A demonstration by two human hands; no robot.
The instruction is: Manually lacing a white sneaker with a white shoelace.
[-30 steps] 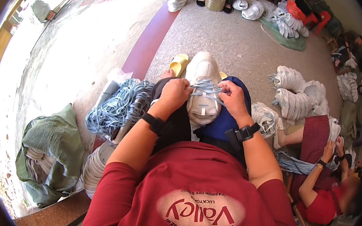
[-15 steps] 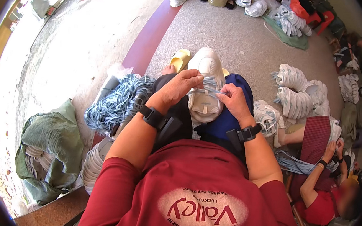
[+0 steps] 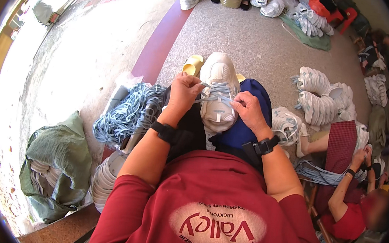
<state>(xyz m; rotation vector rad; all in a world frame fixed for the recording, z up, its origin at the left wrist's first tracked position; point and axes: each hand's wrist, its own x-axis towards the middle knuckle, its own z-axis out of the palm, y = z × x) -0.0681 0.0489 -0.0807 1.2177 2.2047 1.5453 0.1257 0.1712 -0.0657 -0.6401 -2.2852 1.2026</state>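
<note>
A white sneaker (image 3: 221, 68) rests between my knees, its toe pointing away from me. Light blue shoelace (image 3: 220, 92) crosses its upper part. On the left of the shoe, my left hand (image 3: 186, 91) pinches one stretch of the lace, pulled out sideways. My right hand (image 3: 248, 109) pinches another stretch close by the shoe's right edge. Both hands are closed, fingertips together. Beside my left leg lies a big tangled bundle of light blue shoelaces (image 3: 127, 112).
A green sack (image 3: 58, 155) holding pale shoe parts stands at left, beside stacked white shoe pieces (image 3: 106, 178). Rows of white shoes (image 3: 315, 107) lie on the floor at right. A co-worker in a red shirt (image 3: 347, 213) sits at far right. Yellow slippers (image 3: 193, 65) are beyond my knees.
My left hand has moved left and slightly down, away from the shoe, drawing the lace out. My right hand has shifted only a little. More crossed lace shows on the shoe.
</note>
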